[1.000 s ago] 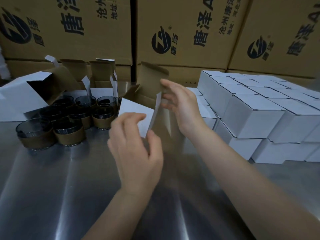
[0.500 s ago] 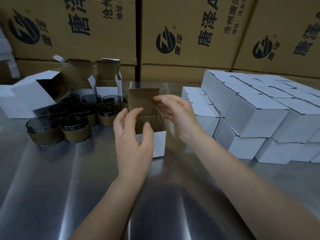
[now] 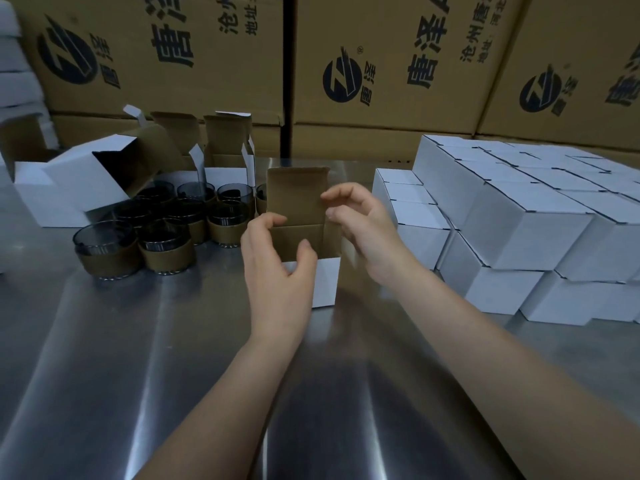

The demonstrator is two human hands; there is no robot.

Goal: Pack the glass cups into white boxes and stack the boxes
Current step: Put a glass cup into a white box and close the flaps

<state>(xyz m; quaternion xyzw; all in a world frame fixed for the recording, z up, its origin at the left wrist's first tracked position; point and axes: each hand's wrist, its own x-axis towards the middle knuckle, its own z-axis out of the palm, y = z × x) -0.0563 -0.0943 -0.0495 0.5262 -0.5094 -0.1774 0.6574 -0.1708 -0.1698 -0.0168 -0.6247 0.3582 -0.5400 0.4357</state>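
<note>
This is a packing warehouse: big brown corrugated cartons (image 3: pixel 398 109) with black printed logos stand behind a brushed-steel worktable (image 3: pixel 138 375) bearing stacked small white cardboard boxes (image 3: pixel 526 237).

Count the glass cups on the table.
9 glass cups left of the open box: two in front, three in the middle, four at the back, the rightmost partly behind the box. More may be hidden.

Box (image 3: pixel 325 282) in the left grip (image 3: pixel 280 271) is white outside, plain kraft brown inside. Left of it, cups (image 3: pixel 166 254): smoky dark glass, tan bands. Right: boxes (image 3: pixel 519 216), all white. Behind: brown cartons (image 3: pixel 398 126), black print.
</note>
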